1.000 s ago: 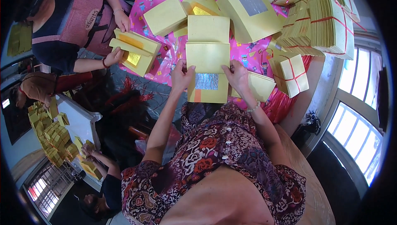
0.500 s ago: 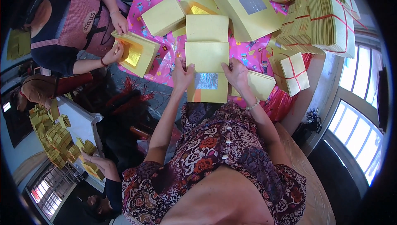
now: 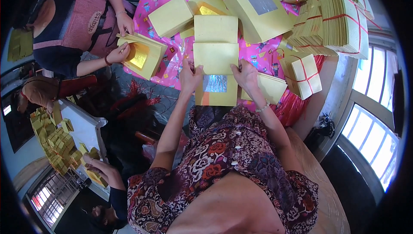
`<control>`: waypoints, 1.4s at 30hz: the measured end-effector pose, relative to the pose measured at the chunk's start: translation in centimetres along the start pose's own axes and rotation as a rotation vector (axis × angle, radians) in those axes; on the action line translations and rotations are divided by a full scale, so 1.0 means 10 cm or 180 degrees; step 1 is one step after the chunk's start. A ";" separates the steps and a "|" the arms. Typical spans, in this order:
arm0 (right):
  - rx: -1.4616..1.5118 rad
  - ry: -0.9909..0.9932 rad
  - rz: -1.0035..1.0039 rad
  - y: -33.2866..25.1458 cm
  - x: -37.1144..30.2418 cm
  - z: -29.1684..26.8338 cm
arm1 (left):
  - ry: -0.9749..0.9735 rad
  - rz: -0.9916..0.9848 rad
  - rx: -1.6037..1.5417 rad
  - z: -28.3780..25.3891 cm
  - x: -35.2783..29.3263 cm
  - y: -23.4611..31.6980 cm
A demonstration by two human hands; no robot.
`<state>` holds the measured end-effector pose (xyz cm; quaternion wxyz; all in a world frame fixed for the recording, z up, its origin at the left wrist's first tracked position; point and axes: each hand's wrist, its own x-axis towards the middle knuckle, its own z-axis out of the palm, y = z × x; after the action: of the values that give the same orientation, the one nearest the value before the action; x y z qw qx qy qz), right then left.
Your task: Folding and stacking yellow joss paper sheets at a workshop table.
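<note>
A pale yellow sheet of joss paper (image 3: 215,60) is folded up in front of me. My left hand (image 3: 190,78) pinches its left edge near the lower corner, and my right hand (image 3: 246,77) pinches the opposite edge. Below the fold lies more yellow joss paper with a silver foil square (image 3: 215,83) and an orange strip at its lower left. Directly beyond the folded sheet is another plain yellow stack (image 3: 215,28). Under my right wrist, more yellow sheets (image 3: 271,90) lie at an angle.
A co-worker's hands (image 3: 118,53) handle gold-foiled paper (image 3: 140,56) at the left. Yellow stacks, one silver-topped (image 3: 258,8), cover the pink patterned tablecloth (image 3: 172,57). Bundles tied with red string (image 3: 344,23) stand at the right. Another person (image 3: 109,171) works at a white table (image 3: 81,118).
My hands and the folded sheet stay almost in place. At the left, the co-worker's fingers have shifted on the gold-foiled paper, and its orange area shows less.
</note>
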<state>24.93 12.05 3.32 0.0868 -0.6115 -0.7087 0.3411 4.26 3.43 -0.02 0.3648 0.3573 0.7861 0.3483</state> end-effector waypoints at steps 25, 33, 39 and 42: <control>-0.0452 -0.0040 -0.0134 -0.02 0.31 0.12 | 0.0025 0.1499 0.1322 0.24 0.20 0.19; -0.0525 -0.0055 -0.0196 -0.07 0.44 0.11 | -0.0398 0.1255 0.1424 0.18 0.33 0.36; -0.0432 -0.0183 -0.0232 -0.15 0.48 0.03 | -0.0227 0.1259 0.1451 0.22 0.37 0.34; -0.0170 0.1142 -0.0657 -0.27 0.30 -0.02 | -0.0079 0.1364 0.1396 0.25 0.36 0.27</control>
<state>22.15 14.86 4.20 0.2300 -0.5887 -0.7495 0.1972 5.44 8.50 -0.22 0.2067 0.5894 0.7447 0.2349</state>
